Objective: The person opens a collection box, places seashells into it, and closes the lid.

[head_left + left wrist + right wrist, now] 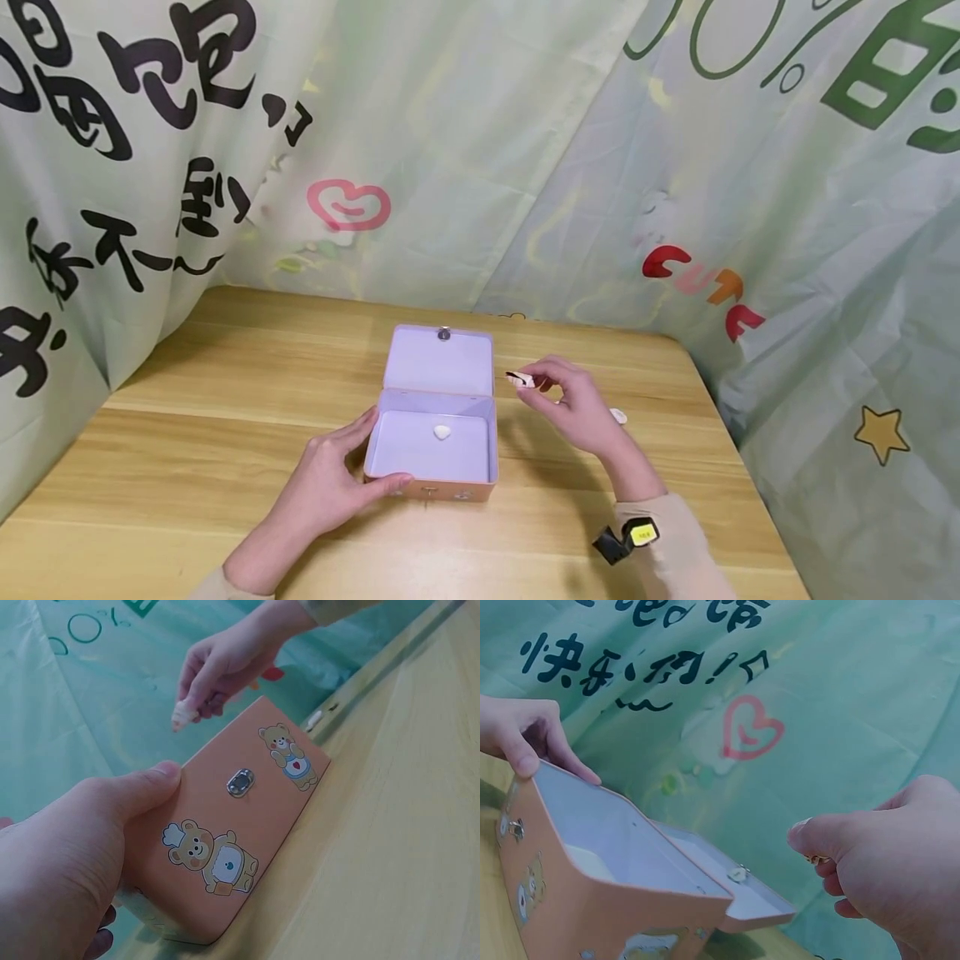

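Observation:
A tin box (431, 489), orange with printed bears outside and lavender inside, stands on the table with its lid (438, 362) swung back. My left hand (330, 475) grips its left side, thumb over the front edge and fingers along the side wall. On the box floor lies a small white rounded piece (442, 432). To the right of the lid, my right hand (573, 404) pinches a small pale object (520, 380) with dark marks above the table. A gold bit (817, 859) shows under the thumb in the right wrist view; its exact kind is unclear.
On the wooden table (247, 392), a small white item (618, 415) lies partly behind the right wrist. A small dark thing (333, 707) shows near it in the left wrist view. A printed cloth (450, 167) hangs around the table's far edges.

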`<state>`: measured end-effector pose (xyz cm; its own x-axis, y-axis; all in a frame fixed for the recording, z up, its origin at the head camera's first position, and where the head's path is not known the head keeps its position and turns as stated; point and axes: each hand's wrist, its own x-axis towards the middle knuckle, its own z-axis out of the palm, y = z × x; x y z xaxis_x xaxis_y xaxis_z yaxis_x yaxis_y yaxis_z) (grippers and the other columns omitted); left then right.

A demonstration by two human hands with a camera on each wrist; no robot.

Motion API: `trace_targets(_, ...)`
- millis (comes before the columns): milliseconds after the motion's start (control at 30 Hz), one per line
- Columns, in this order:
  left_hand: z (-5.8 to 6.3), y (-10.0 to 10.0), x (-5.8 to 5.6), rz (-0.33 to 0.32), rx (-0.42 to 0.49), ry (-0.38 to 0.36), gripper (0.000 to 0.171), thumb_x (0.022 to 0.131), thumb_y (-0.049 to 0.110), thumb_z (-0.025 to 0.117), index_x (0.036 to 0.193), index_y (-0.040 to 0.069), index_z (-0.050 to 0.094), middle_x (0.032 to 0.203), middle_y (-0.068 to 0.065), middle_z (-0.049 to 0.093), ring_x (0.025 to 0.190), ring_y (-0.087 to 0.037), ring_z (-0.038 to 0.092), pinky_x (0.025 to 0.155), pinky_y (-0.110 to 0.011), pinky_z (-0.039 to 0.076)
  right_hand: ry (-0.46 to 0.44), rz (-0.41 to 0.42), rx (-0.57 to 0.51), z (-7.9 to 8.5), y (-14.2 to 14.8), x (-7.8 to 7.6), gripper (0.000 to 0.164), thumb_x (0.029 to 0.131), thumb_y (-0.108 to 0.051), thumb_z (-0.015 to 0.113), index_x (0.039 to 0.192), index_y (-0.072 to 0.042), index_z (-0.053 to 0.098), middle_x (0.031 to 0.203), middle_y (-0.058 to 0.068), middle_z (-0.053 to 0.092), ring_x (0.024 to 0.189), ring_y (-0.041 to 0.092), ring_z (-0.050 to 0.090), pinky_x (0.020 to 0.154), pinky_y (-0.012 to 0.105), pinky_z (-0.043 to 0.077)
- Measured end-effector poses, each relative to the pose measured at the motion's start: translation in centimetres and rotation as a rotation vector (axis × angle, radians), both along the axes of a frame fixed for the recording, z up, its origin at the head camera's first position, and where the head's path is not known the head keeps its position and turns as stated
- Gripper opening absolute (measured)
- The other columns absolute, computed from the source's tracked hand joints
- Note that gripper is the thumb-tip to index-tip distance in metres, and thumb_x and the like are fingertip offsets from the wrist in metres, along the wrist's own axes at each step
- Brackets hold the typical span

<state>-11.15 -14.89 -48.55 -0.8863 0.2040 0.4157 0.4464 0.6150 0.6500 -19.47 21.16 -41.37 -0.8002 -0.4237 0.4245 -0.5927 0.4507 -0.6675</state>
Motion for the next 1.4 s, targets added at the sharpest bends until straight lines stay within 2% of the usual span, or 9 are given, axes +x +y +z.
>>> trace_targets(300,-0.1,-0.1,0.2,0.008,0.002,-0.018,0.109,0.073,0.067,0.090,0.142,-0.011,0.059,0.146,-0.019,0.057,0.131,-0.037,0.057,0.104,-0.050,0.051,-0.029,0.069,0.005,-0.4,-2.1,-0.5,0.018,0.097,-0.008,0.079,0.115,-0.007,0.078,0.104,0.001,0.071,0.093,0.025,0.065,0.081,0.042,0.058)
trace_targets(700,-0.1,-0.1,0.5,0.012,0.003,-0.020,0.109,0.072,0.067,0.090,0.141,-0.011,0.059,0.145,-0.020,0.059,0.129,-0.037,0.060,0.103,-0.051,0.052,-0.030,0.169,-0.008,-1.2,-5.2,-0.3,0.020,0.095,-0.007,0.080,0.114,-0.005,0.077,0.102,0.000,0.072,0.090,0.020,0.066,0.078,0.050,0.060)
trace_targets(967,0.0,0.0,0.2,0.009,-0.010,-0.003,0.108,0.072,0.068,0.090,0.141,-0.011,0.060,0.144,-0.020,0.059,0.129,-0.037,0.060,0.103,-0.050,0.052,-0.037,0.235,-0.003,-1.4,-6.8,-0.5,0.020,0.096,-0.008,0.079,0.116,-0.007,0.078,0.102,-0.004,0.071,0.090,0.014,0.063,0.077,0.048,0.059)
trace_targets(1133,0.0,0.0,0.0,0.005,-0.013,0.000,0.109,0.072,0.068,0.090,0.141,-0.011,0.059,0.144,-0.020,0.058,0.129,-0.039,0.059,0.103,-0.050,0.052,-0.045,0.272,0.010,-1.8,-7.7,-0.8,0.022,0.096,-0.008,0.079,0.117,-0.006,0.077,0.103,-0.003,0.071,0.091,0.013,0.063,0.079,0.042,0.059)
trace_targets(1400,0.1,0.0,0.0,0.012,-0.010,-0.019,0.110,0.071,0.069,0.089,0.142,-0.010,0.059,0.145,-0.019,0.057,0.130,-0.039,0.057,0.104,-0.051,0.051,-0.076,0.311,0.022,-2.4,-9.1,-1.1,0.021,0.095,-0.010,0.081,0.116,-0.007,0.077,0.099,-0.004,0.069,0.090,0.022,0.065,0.080,0.049,0.059)
